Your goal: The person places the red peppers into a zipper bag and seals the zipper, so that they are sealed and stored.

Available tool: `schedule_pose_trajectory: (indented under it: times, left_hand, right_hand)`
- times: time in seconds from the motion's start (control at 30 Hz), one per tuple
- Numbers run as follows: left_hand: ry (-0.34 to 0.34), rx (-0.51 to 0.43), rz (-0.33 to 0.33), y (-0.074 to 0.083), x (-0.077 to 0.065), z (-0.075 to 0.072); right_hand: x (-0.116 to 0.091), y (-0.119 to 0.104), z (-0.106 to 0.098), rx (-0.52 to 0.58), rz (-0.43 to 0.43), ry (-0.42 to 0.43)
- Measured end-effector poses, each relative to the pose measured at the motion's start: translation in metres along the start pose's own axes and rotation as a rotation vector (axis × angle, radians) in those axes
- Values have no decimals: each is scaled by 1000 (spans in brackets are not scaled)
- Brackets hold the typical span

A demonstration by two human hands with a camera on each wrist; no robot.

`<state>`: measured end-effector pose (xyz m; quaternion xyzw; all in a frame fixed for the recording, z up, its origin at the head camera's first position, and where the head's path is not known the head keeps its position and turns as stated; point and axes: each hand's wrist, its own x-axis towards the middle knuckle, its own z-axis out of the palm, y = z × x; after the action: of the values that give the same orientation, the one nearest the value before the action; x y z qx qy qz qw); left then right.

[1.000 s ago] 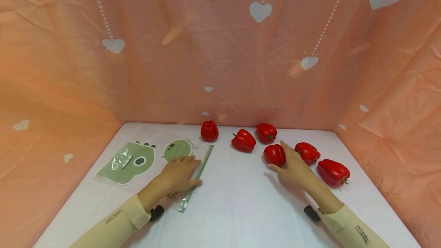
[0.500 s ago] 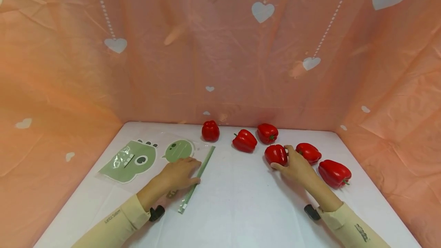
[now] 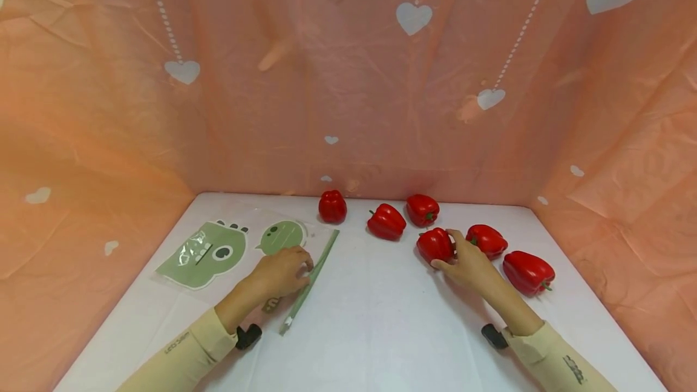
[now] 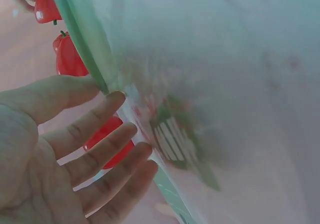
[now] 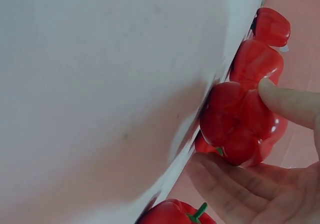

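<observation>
A clear plastic zip bag [image 3: 223, 253] with green cartoon prints lies on the left half of the table. My left hand [image 3: 280, 272] is over its right side and pinches the green zip strip [image 4: 80, 44]; in the left wrist view, thumb and index fingertips meet at the strip while the other fingers extend loosely. My right hand [image 3: 468, 265] holds a red bell pepper [image 3: 434, 245], thumb on one side and fingers on the other. The right wrist view shows the lobed end of this bell pepper [image 5: 242, 124] close above the white surface.
Behind the held pepper are one red bell pepper [image 3: 422, 210], another [image 3: 386, 222] to its left, and a third [image 3: 332, 207] near the bag. Two more peppers, one [image 3: 486, 241] and a larger one [image 3: 528, 273], lie right. A peach curtain [image 3: 348, 107] encloses the white table [image 3: 370, 331].
My right hand's fingers have closed round the bell pepper and turned it slightly. The left hand's fingers, spread flat on the bag before, have curled to the zip strip, which has shifted a little.
</observation>
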<state>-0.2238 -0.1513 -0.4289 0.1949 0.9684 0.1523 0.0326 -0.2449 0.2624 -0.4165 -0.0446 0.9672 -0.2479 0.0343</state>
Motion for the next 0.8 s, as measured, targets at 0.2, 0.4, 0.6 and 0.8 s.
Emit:
schedule_pose_trajectory:
  times: [0.2, 0.4, 0.6, 0.8]
  left_hand:
    - [21, -53, -28, -2, -2, -3]
    - [5, -144, -67, -4, -6, -5]
    - [10, -261, -79, -6, -6, -6]
    - [9, -392, -82, -6, -1, -12]
  right_hand:
    - [-1, 0, -1, 44, -21, 0]
    - [-3, -1, 0, 89, -43, 10]
    - [-4, -4, 0, 135, -49, 7]
    - [-4, -7, 5, 190, -95, 3]
